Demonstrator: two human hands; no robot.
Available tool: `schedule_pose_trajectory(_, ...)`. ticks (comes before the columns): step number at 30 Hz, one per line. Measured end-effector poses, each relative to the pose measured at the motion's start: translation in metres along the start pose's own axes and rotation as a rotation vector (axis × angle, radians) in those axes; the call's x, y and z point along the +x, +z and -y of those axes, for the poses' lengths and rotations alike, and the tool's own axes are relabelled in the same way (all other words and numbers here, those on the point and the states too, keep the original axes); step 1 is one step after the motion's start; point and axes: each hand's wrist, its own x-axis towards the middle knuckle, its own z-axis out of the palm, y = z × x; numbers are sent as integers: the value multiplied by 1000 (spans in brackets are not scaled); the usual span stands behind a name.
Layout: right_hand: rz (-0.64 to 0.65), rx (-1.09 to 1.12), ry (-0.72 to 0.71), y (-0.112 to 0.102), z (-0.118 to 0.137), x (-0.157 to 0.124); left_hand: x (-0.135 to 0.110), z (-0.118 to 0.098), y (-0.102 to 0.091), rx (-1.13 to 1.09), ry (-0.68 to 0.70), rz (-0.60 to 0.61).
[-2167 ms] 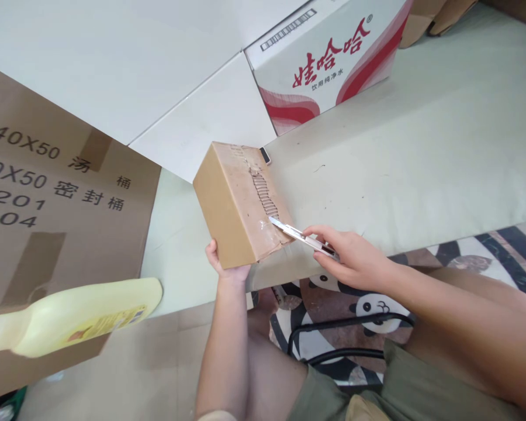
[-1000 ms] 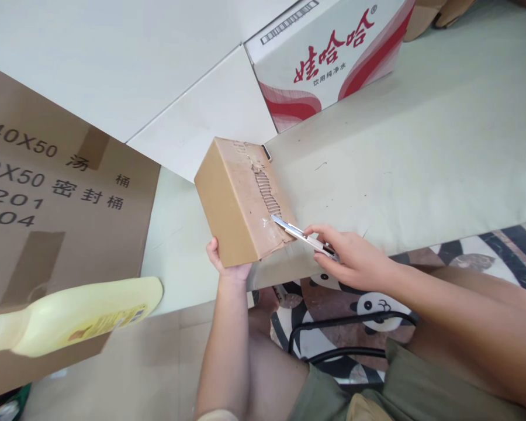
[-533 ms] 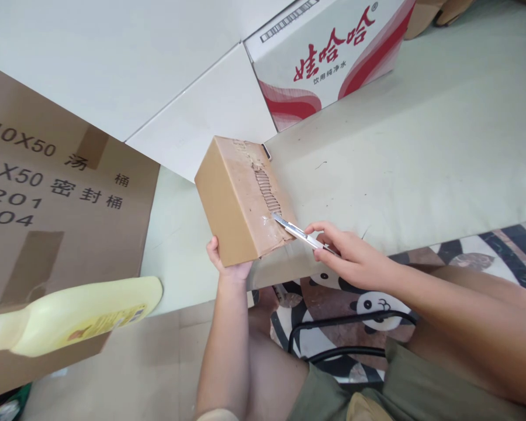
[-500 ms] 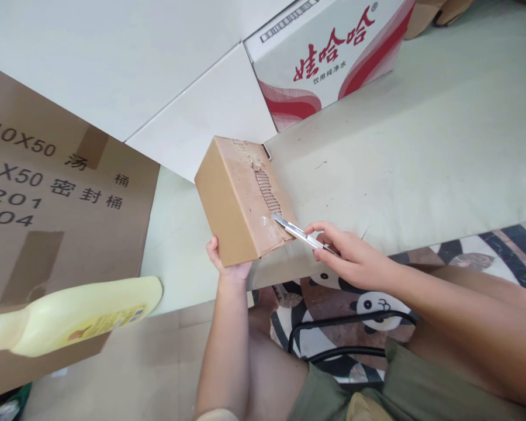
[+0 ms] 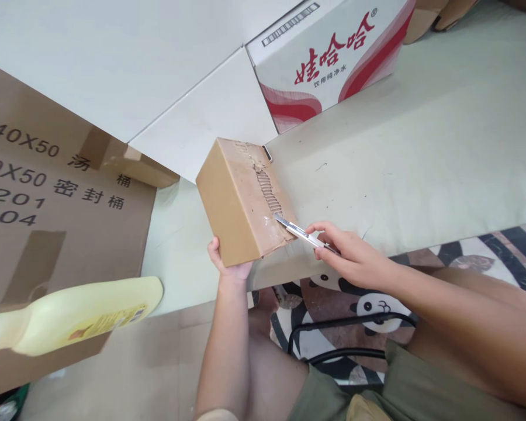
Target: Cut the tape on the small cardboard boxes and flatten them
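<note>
1. The box [image 5: 232, 207], brown corrugated cardboard, was tilted over the pale table [image 5: 377, 164]; whether it touched the surface could not be told. One side was smooth and matt; the adjoining face was scuffed, with a ragged strip torn down to the ribbed fluting and a shiny patch near its lower end.
2. The left hand [image 5: 228, 263] was clamped on the near end of the box, a digit bent up along the smooth side; the remaining fingers were hidden.
3. The right hand [image 5: 350, 251] had its fingers closed around the knife [image 5: 304, 235], slim and pale-handled. The metal tip lay at the lower end of the fluting; actual contact was unclear.
4. A small dark-edged object [image 5: 267, 153] showed just behind the box.
5. The table had a smooth, faintly glossy top with dark specks and hair-thin strands.
6. Beyond stood the carton [image 5: 333, 64], flat-sided, white with red swooshes.
7. To the left were the bottle [image 5: 92, 313], rounded, pale yellow plastic, and a printed cardboard panel [image 5: 39, 245].
8. Below, a black bar [image 5: 350, 321] curved over a panda pattern.
</note>
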Motion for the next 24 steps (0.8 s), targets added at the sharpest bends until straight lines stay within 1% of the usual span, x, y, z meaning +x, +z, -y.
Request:
schedule_pose_trajectory(7, -14, 35, -9, -1, -4, 3, 2, 0, -4, -71, -15, -16)
schedule_pose_trajectory(13, 14, 248, 89, 3, -4, 4, 2, 0, -5, -50, -13, -11)
schedule_pose_trajectory(15, 8, 284, 108, 4, -3, 5, 2, -1, -3, -48, -13, -11)
schedule_pose_trajectory(18, -16, 257, 115, 3, -3, 5, 2, -2, -2, -58, -13, -15)
schedule_pose_trajectory(22, -74, 108, 81, 2, -3, 6, 2, -1, -3, -75, -14, -39)
schedule_pose_trajectory(24, -74, 48, 81, 3, -4, 8, 2, -1, -3, -74, -13, -48)
